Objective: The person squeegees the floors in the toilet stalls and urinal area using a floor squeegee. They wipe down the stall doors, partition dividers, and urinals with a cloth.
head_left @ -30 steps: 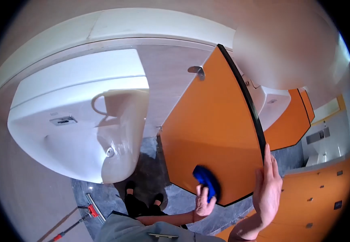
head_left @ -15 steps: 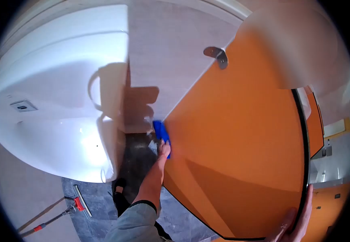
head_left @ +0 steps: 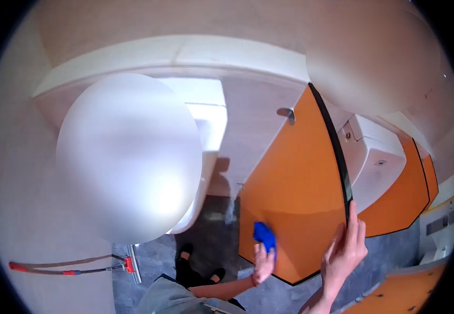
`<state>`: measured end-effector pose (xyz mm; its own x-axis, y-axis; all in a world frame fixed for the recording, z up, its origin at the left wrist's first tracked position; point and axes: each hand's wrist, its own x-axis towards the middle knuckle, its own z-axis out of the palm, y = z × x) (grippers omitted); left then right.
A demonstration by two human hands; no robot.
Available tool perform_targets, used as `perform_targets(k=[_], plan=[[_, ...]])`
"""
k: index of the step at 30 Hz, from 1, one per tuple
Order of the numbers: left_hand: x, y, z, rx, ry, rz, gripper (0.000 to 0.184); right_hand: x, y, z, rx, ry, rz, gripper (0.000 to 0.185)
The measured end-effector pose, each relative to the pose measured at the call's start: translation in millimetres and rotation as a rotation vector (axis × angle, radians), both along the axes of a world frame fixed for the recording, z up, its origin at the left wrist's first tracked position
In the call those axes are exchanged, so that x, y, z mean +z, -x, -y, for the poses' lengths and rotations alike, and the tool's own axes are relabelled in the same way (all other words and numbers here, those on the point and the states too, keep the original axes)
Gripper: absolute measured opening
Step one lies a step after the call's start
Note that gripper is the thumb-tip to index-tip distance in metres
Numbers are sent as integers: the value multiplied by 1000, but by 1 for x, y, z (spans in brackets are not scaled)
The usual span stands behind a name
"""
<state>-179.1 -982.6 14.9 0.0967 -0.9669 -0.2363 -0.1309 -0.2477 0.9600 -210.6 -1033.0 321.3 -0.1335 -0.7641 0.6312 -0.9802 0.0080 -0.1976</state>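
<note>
My left hand (head_left: 263, 264) holds a crumpled blue cloth (head_left: 264, 236) against the lower part of an orange partition panel (head_left: 295, 183). The cloth is bunched under my fingers, near the panel's bottom edge. My right hand (head_left: 345, 248) is at the panel's dark front edge, its thumb on the near face and its fingers along and past the edge. Left of the panel, a white urinal (head_left: 212, 125) hangs on the wall, mostly hidden behind a blurred patch. A metal bracket (head_left: 288, 114) joins the panel to the wall.
A squeegee (head_left: 131, 264) with a red joint lies at lower left, its handle against the wall. Past the panel are another white urinal (head_left: 376, 157) and a further orange partition (head_left: 394, 209). The floor (head_left: 154, 277) is grey tile. Orange doors (head_left: 405, 293) show at lower right.
The view has shifted back and right. My left hand has brought the blue cloth from the panel's wall side to its lower, outer part. My right hand stays at the front edge.
</note>
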Motion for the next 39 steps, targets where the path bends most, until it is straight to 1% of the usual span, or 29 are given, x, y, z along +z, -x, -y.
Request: perform_targets(k=[1, 2, 4, 6, 7, 8, 10, 11, 12, 13, 14, 15, 16, 18, 20, 22, 24, 26, 28, 30, 32, 33, 34, 36, 37, 38, 39], plan=[[59, -13, 7, -52, 67, -144, 44, -3, 3, 0, 16, 17, -18, 45], [86, -13, 5, -61, 163, -194, 41, -4, 6, 0, 32, 35, -39, 46], [124, -15, 12, -26, 458, -165, 40, -7, 9, -2, 57, 56, -39, 47], [157, -33, 35, -102, 497, -250, 41, -4, 9, -6, 40, -6, -34, 50], [193, -45, 37, 72, 462, -291, 42, -4, 9, -7, 38, -38, -25, 58], [200, -64, 58, 106, 546, -259, 43, -3, 11, -9, 48, -12, -17, 58], [231, -106, 93, 355, 777, 63, 38, -2, 11, -10, 50, -39, -75, 64], [230, -123, 122, 550, 951, 297, 35, -3, 11, -10, 39, -64, -51, 64], [248, -151, 143, 522, 987, 380, 34, -4, 13, -9, 53, -37, -40, 64], [256, -175, 165, 586, 1071, 577, 37, -5, 14, -8, 58, -33, -56, 65], [264, -198, 186, 598, 1054, 712, 37, -6, 15, -8, 61, -34, -75, 66], [265, -222, 206, 580, 989, 849, 39, -7, 14, -7, 56, -48, -22, 60], [259, -252, 226, 574, 945, 1002, 39, -7, 15, -8, 70, -27, -23, 60], [277, -296, 225, 497, 864, 1148, 34, -7, 16, -7, 55, -36, -35, 57], [281, -351, 235, 580, 671, 1286, 29, -9, 16, -5, 61, -26, -30, 53], [274, -425, 240, 733, 570, 1330, 30, -13, 19, -4, 77, -10, -22, 56], [265, -494, 242, 861, 649, 1269, 30, -12, 17, -5, 61, 8, -26, 56], [271, -531, 248, 824, 604, 1161, 29, -9, 13, -7, 33, -19, -49, 56], [267, -530, 256, 792, 629, 1180, 27, -7, 8, -7, 22, 11, -57, 57], [267, -508, 262, 730, 672, 1192, 26, -4, 6, -9, -19, 36, -60, 58], [269, -471, 258, 642, 827, 1181, 23, -1, 3, -10, 34, 44, -41, 58], [265, -449, 261, 604, 917, 1106, 24, -3, 3, -9, 15, 40, -38, 58], [267, -429, 263, 507, 993, 1042, 26, -3, 3, -10, -1, 34, -39, 57], [278, -404, 280, 365, 963, 651, 26, -5, 5, -11, -5, 31, -37, 56], [284, -404, 301, 325, 861, 353, 26, -5, 5, -11, -20, 24, -39, 57], [306, -399, 308, 382, 835, 232, 25, -5, 4, -12, -32, 19, -42, 57], [329, -396, 313, 422, 897, 269, 26, -7, 4, -11, -31, 19, 5, 52]])
